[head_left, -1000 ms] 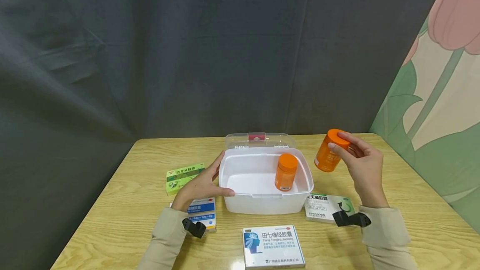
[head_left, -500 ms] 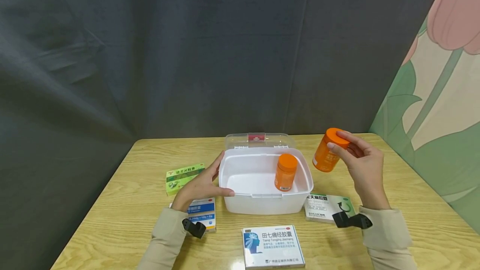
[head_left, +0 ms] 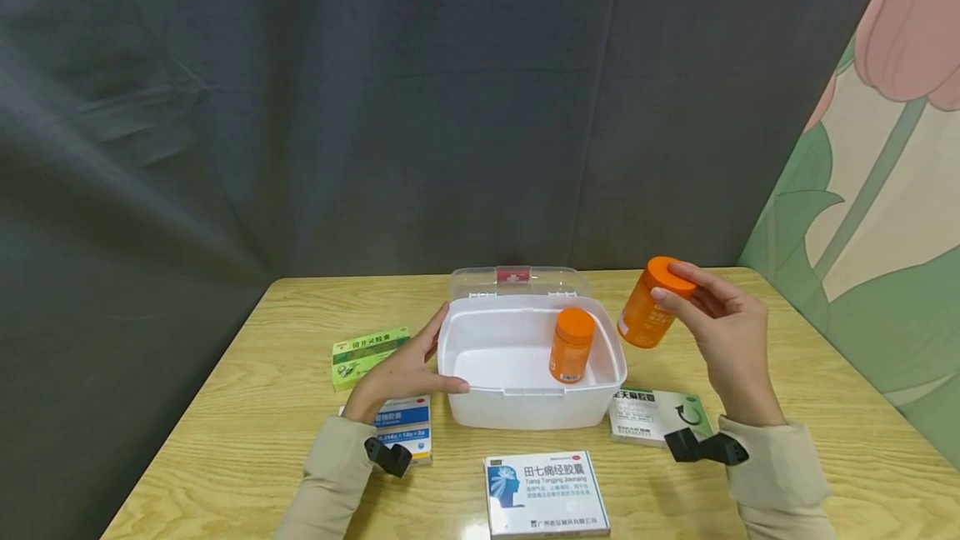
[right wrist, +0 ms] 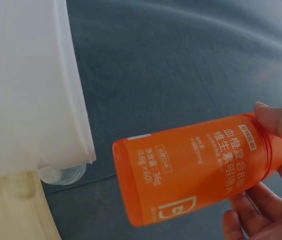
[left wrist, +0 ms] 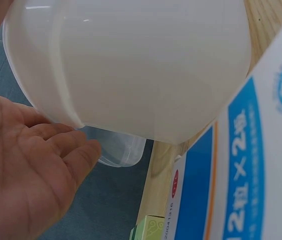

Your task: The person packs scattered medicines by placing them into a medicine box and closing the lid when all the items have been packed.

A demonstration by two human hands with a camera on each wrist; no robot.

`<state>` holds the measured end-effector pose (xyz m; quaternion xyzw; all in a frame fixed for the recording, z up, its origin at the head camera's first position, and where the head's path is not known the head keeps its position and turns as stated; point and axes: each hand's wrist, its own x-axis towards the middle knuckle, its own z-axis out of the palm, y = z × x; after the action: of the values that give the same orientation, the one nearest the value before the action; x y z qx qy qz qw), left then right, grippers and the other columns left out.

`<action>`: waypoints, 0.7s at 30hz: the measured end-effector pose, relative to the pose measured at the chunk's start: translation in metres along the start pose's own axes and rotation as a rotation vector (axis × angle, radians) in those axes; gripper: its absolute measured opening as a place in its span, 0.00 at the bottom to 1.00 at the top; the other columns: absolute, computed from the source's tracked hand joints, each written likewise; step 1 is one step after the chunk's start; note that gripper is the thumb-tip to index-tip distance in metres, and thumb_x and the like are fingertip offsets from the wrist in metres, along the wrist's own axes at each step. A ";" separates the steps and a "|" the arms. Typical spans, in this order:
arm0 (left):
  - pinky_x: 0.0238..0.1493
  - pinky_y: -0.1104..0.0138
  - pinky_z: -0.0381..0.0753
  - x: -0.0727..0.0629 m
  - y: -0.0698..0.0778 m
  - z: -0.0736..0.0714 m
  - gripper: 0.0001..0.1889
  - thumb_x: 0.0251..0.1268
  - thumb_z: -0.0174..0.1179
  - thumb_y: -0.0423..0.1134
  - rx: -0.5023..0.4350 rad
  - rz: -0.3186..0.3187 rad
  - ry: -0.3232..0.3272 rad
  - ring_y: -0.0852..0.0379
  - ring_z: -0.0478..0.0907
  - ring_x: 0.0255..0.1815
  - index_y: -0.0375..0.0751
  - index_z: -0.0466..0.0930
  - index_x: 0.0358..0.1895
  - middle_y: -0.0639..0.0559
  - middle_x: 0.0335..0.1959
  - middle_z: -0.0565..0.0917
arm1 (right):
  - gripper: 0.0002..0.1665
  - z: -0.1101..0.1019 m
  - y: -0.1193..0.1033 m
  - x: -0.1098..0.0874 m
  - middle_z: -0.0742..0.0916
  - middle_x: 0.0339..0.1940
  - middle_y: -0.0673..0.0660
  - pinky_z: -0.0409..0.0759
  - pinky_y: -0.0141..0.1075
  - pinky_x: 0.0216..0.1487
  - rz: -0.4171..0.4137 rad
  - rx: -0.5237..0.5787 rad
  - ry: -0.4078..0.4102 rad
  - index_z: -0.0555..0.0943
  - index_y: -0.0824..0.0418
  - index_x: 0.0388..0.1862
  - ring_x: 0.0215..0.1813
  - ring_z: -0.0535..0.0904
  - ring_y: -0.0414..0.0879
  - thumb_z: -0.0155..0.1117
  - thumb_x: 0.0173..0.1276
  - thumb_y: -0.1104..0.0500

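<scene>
My left hand (head_left: 401, 372) holds the left end of a white plastic medicine box (head_left: 525, 408), thumb on the front rim and fingers along the side. In the left wrist view its fingers (left wrist: 63, 142) lie against the box wall. Inside the box, toward the right, stands an orange pill bottle (head_left: 572, 346). A second orange pill bottle (head_left: 647, 311) hangs tilted in the air just right of the box. My right hand (head_left: 727, 332) pinches it by the cap, thumb in front and fingers behind. The right wrist view shows its printed label (right wrist: 196, 167).
The box's clear lid (head_left: 555, 280) lies folded back behind it. Flat medicine boxes lie around it: green (head_left: 363, 357) and blue-white (head_left: 405, 427) at left, white-blue (head_left: 547, 494) in front, white-green (head_left: 652, 417) at right. A dark curtain (head_left: 450, 107) hangs behind the wooden table (head_left: 247, 440).
My right hand has brought the held pill bottle slightly left, toward the medicine box, tilting it a little more. My left hand and the other things stay where they were.
</scene>
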<state>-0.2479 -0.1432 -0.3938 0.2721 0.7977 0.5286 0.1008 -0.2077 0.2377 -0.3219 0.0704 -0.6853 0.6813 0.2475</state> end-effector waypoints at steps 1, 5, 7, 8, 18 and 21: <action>0.69 0.50 0.57 0.000 0.000 0.000 0.60 0.53 0.74 0.46 -0.001 0.000 0.000 0.44 0.47 0.76 0.50 0.35 0.79 0.46 0.78 0.48 | 0.26 0.000 0.000 0.000 0.82 0.53 0.54 0.76 0.25 0.50 -0.003 -0.007 -0.005 0.79 0.68 0.58 0.51 0.80 0.42 0.72 0.60 0.66; 0.69 0.50 0.57 0.000 0.000 0.000 0.60 0.52 0.74 0.46 -0.006 0.001 -0.001 0.44 0.47 0.76 0.50 0.35 0.79 0.45 0.78 0.48 | 0.26 0.001 -0.003 -0.003 0.81 0.54 0.55 0.76 0.25 0.50 -0.017 -0.023 -0.020 0.79 0.68 0.59 0.51 0.80 0.42 0.72 0.60 0.66; 0.69 0.50 0.56 0.000 0.000 0.000 0.60 0.52 0.74 0.47 -0.006 -0.002 -0.001 0.44 0.47 0.76 0.50 0.35 0.79 0.45 0.78 0.48 | 0.26 0.002 -0.004 -0.004 0.81 0.53 0.56 0.76 0.25 0.50 -0.026 -0.018 -0.029 0.79 0.68 0.58 0.51 0.80 0.43 0.71 0.60 0.66; 0.69 0.50 0.56 0.000 0.001 0.000 0.60 0.52 0.74 0.47 -0.005 -0.004 0.000 0.44 0.47 0.76 0.50 0.35 0.79 0.45 0.78 0.47 | 0.26 0.003 -0.004 -0.005 0.81 0.53 0.56 0.76 0.25 0.50 -0.030 -0.020 -0.032 0.79 0.68 0.58 0.51 0.80 0.43 0.71 0.61 0.67; 0.70 0.50 0.54 0.000 0.001 0.000 0.60 0.52 0.74 0.44 0.010 -0.027 0.011 0.46 0.45 0.76 0.50 0.35 0.79 0.46 0.78 0.45 | 0.25 0.005 -0.009 -0.008 0.81 0.53 0.56 0.77 0.26 0.49 -0.066 -0.007 -0.056 0.80 0.69 0.57 0.50 0.80 0.43 0.70 0.59 0.71; 0.70 0.50 0.55 -0.001 0.000 0.001 0.60 0.52 0.74 0.45 0.003 -0.020 0.006 0.45 0.46 0.76 0.49 0.35 0.79 0.46 0.78 0.45 | 0.25 0.006 -0.011 -0.008 0.81 0.54 0.56 0.77 0.26 0.49 -0.078 0.012 -0.070 0.80 0.69 0.57 0.50 0.81 0.43 0.70 0.59 0.72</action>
<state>-0.2472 -0.1430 -0.3939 0.2628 0.8016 0.5271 0.1031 -0.1972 0.2289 -0.3156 0.1222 -0.6862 0.6722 0.2496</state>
